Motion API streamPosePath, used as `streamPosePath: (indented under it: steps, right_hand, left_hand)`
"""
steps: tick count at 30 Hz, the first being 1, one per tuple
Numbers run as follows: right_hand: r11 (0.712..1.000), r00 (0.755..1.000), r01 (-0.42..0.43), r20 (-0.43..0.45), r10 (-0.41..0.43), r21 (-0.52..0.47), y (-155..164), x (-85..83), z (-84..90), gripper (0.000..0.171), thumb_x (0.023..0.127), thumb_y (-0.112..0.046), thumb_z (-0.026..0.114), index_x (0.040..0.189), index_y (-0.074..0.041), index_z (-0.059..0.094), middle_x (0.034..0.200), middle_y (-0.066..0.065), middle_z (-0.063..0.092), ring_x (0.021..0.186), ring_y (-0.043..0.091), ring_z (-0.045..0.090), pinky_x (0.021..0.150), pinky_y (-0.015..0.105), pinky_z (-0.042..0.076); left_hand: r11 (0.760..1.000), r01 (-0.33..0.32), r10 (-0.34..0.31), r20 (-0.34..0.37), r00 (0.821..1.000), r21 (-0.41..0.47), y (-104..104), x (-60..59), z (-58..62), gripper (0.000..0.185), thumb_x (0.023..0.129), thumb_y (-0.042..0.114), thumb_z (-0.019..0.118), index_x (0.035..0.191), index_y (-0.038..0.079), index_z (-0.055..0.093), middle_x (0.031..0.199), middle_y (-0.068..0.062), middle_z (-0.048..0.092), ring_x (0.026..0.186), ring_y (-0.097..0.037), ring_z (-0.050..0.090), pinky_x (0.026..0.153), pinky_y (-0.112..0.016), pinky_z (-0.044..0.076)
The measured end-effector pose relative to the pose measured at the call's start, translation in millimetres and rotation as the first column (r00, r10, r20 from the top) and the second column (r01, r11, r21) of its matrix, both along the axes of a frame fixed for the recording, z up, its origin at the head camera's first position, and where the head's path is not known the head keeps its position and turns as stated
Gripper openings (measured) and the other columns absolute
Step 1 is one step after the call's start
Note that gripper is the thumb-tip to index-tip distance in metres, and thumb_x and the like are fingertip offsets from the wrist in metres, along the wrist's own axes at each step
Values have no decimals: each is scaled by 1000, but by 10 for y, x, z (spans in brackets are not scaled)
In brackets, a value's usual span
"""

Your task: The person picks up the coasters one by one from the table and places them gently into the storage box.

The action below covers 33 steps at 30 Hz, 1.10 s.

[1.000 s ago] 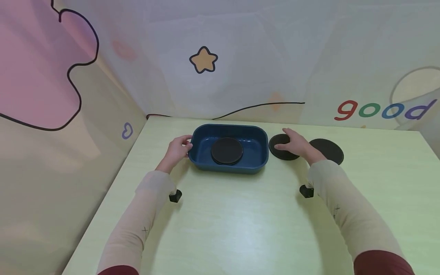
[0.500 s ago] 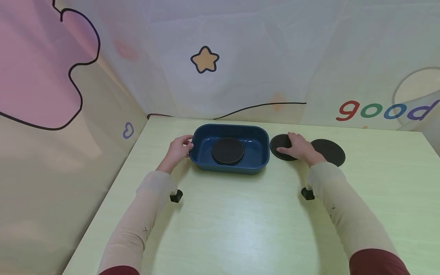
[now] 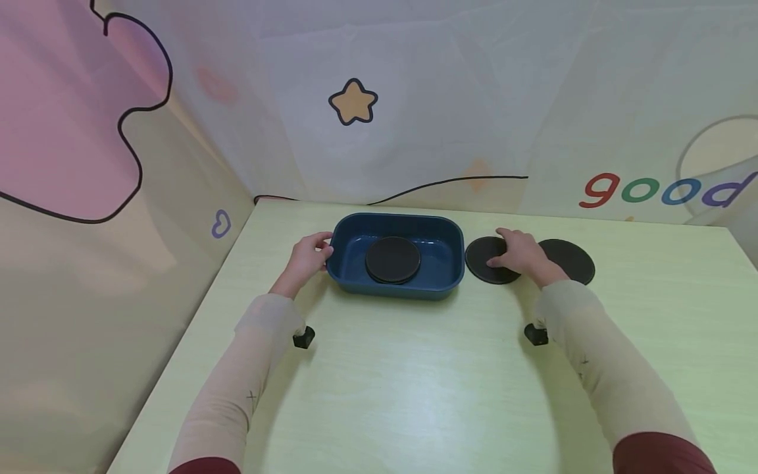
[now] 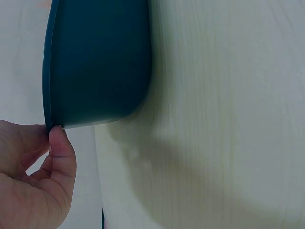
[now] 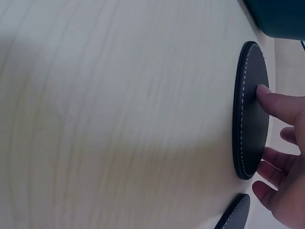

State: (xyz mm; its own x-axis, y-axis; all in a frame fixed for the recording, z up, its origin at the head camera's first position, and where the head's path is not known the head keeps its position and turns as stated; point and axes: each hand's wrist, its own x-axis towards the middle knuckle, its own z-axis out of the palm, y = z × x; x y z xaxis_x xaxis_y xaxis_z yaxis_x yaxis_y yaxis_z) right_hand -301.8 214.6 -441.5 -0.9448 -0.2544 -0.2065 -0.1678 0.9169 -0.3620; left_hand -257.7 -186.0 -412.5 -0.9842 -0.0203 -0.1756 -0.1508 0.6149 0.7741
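My left hand [image 3: 308, 257] pinches the left end of a dark blue rectangular dish [image 3: 337, 280], thumb and fingertips at its rim in the left wrist view. Inside the dish lies a round black coaster [image 3: 393, 260]. Just right of the dish, my right hand [image 3: 518, 253] grips another black coaster [image 3: 485, 257] with pale stitching round its edge. In the right wrist view the thumb presses on its upper face and the fingers bend at its far edge. A further coaster [image 3: 571, 260] lies to the right, partly hidden behind the right wrist.
All of this stands near the back of a pale wood-grain table [image 3: 391, 382]. A printed cloth wall [image 3: 414, 99] rises right behind it, and another [image 3: 177, 296] along the left side. Small black blocks, including one [image 3: 304, 338], hang under both wrists.
The right hand has shifted down onto the coaster beside the dish and back a little to the right. That coaster has slid slightly toward me. The left hand and the dish stay put.
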Motion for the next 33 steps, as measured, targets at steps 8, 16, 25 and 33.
streamPosePath:
  steps: [8,16,25,33]
  right_hand:
    - [1000,998,-17,62,16,13,-11,49,74,73,76,-27,66,134,-1,29,125,33,32,112,49,30,89,59,33]
    - [999,991,-50,126,50,0,-7,53,109,53,77,-21,65,121,0,44,117,28,46,106,43,39,87,55,37]
    - [999,983,-47,174,50,-18,-16,58,152,41,78,-17,64,108,5,49,108,23,51,98,37,44,84,49,38]
    - [999,972,-42,230,48,-30,-7,47,161,42,78,-17,64,109,6,46,109,24,49,97,35,45,86,48,38]
  left_hand:
    - [1000,6,-6,-3,1000,-8,-8,3,-4,39,91,8,46,129,8,44,101,-13,51,73,-18,53,60,-22,51]
    - [1000,3,-3,-8,1000,-12,-17,0,-21,38,91,9,46,129,8,44,100,-12,51,70,-16,53,60,-22,52]
    - [1000,5,-5,-16,1000,-8,-17,0,-7,38,91,9,46,128,8,45,100,-12,51,63,-13,50,57,-19,50]
    - [1000,9,-9,-7,1000,-12,-10,-2,-6,38,91,9,46,129,8,44,102,-13,51,73,-17,53,58,-19,50]
